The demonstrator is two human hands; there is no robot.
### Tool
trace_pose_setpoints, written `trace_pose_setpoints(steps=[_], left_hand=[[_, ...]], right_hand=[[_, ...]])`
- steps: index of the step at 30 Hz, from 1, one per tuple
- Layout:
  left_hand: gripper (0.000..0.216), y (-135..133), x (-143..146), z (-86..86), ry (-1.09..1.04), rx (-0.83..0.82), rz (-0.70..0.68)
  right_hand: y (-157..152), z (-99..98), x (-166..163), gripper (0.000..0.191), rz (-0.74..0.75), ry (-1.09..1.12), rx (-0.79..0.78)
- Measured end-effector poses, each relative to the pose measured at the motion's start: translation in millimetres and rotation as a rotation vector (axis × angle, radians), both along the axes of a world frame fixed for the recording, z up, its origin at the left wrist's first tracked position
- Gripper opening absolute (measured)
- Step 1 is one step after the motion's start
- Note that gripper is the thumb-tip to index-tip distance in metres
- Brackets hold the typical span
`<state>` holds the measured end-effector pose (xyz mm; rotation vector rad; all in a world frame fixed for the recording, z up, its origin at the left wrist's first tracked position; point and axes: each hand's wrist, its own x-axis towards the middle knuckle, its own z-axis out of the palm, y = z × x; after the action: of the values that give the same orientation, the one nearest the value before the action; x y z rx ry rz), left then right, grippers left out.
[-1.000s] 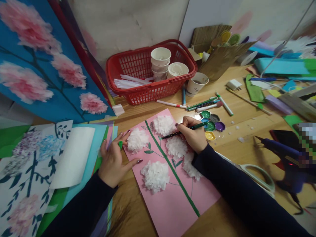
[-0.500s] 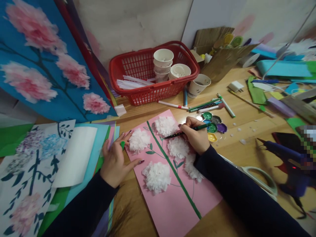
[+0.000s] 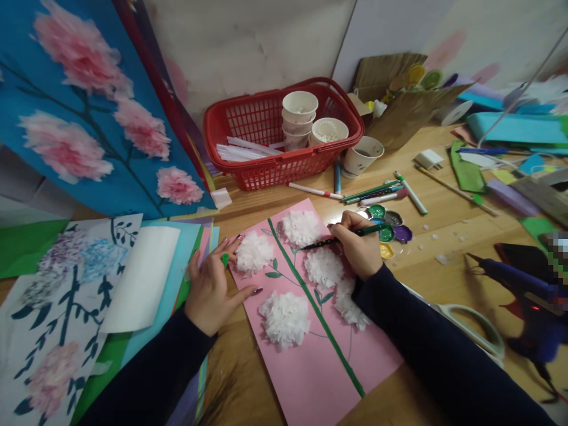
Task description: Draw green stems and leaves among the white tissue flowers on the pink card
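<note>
My right hand (image 3: 361,245) grips a thin dark paintbrush (image 3: 320,242), its tip at the pink paper (image 3: 306,370) between two white flowers. The paper lies slanted, bearing several ruffled white paper flowers (image 3: 284,319), a thick painted green stem (image 3: 332,337), small dark green leaves (image 3: 326,297) and pencilled lines. My left hand (image 3: 213,290) rests by the paper's left edge with fingers spread; its thumb lies on the paper and its fingertips reach a white flower (image 3: 254,253). A small green piece (image 3: 225,259) shows at its fingers; whether it is worn or held I cannot tell.
Behind the paper stands a red basket (image 3: 288,168) with paper cups. Paint pots (image 3: 402,234) sit right of my right hand, markers (image 3: 412,194) beyond. Scissors (image 3: 473,322) and a glue gun (image 3: 523,284) lie right. Left are a flower picture (image 3: 35,319) and a blue panel (image 3: 146,192).
The whole view has shifted slightly, so things appear a little further right. Both hands keep nearly the same pose, and the brush tip stays near the same spot between the flowers.
</note>
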<state>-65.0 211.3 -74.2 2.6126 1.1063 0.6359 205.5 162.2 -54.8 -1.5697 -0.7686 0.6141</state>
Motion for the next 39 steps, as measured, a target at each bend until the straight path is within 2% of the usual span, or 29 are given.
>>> trace_pose_setpoints(steps=[8, 18, 25, 31, 39], left_hand=[[0.05, -0.3, 1.3, 0.5, -0.017, 0.014, -0.006], [0.053, 0.9, -0.3, -0.2, 0.0, 0.008, -0.023], [0.053, 0.3, 0.0, 1.8, 0.02, -0.004, -0.02], [0.065, -0.5, -0.5, 3.1, 0.058, 0.017, -0.003], [0.062, 0.0, -1.4, 0.4, 0.053, 0.005, 0.002]], right_hand=[[-1.6, 0.1, -2.3, 0.029, 0.062, -0.017, 0.002], [0.9, -0.6, 2.8, 0.027, -0.012, -0.044, 0.0], [-0.4, -1.9, 0.7, 0.029, 0.031, -0.018, -0.016], [-1.2, -0.7, -1.8, 0.03, 0.076, -0.038, -0.016], [-0.2, 1.9, -1.1, 0.03, 0.052, -0.008, -0.02]])
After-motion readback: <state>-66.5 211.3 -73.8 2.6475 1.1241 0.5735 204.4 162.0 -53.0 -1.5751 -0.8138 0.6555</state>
